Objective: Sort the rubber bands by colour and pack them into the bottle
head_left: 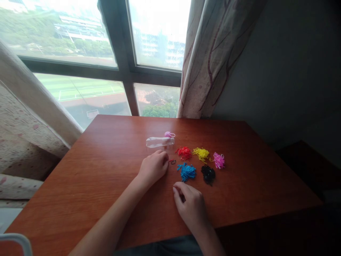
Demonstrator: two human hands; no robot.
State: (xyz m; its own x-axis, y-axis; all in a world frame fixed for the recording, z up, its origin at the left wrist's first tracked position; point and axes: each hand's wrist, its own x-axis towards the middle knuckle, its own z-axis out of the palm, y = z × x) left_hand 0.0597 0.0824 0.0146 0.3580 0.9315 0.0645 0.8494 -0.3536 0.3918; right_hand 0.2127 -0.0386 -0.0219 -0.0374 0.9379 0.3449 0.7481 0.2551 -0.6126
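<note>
My left hand [155, 165] rests on the table with its fingers curled closed, and its fingertips hide whatever they may hold. Right beside them lie a thin red piece and a small dark loop [173, 162]. Nearer to me, my right hand [190, 202] is closed, thumb and forefinger together; anything between them is too small to make out. In front of the hands are loose piles of small, thin plastic pieces: blue [187, 172], black [208, 174], red [184, 153], yellow [201, 154] and pink [218, 160].
Beyond my left hand a clear bottle [159, 142] lies on its side, a pink cap with a loop [169, 134] behind it. The brown wooden table [106, 156] reaches to a window [125, 64] with curtains [207, 53]. A white curved bar [20, 239] shows at lower left.
</note>
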